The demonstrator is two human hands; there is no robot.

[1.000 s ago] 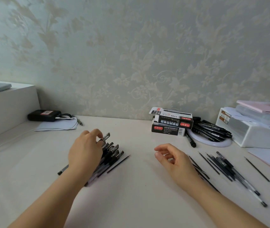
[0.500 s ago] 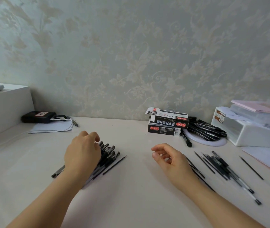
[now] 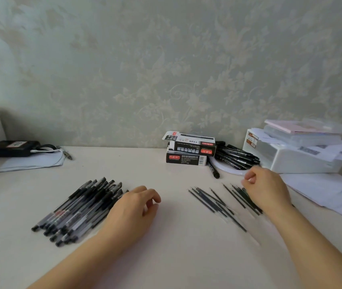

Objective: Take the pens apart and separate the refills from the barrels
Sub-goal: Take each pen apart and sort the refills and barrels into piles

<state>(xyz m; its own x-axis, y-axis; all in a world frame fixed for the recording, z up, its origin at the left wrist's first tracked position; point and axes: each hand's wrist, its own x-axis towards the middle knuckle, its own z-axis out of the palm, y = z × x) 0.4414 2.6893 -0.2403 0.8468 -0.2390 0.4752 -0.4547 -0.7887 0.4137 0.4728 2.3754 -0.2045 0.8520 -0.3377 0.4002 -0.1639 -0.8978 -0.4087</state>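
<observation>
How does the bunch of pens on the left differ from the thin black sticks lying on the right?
The pens are thick, capped and have clear barrels; the refills are bare thin rods. The pens are packed together in one tight bundle beside the left hand; the refills lie spread out in loose groups, some under the right hand. Both are dark, lie flat on the table, and neither is being held.

Soft, even, cool daylight is seen throughout; no hard source is shown. Only faint, diffuse shadows are cast under the left hand [image 3: 133, 207] and right hand [image 3: 267, 189] on the pale desk [image 3: 174, 253]. No glare is noted. Wide-angle bending is seen at the edges. Both hands are slightly blurred; box print beyond the hands is barely readable.
</observation>
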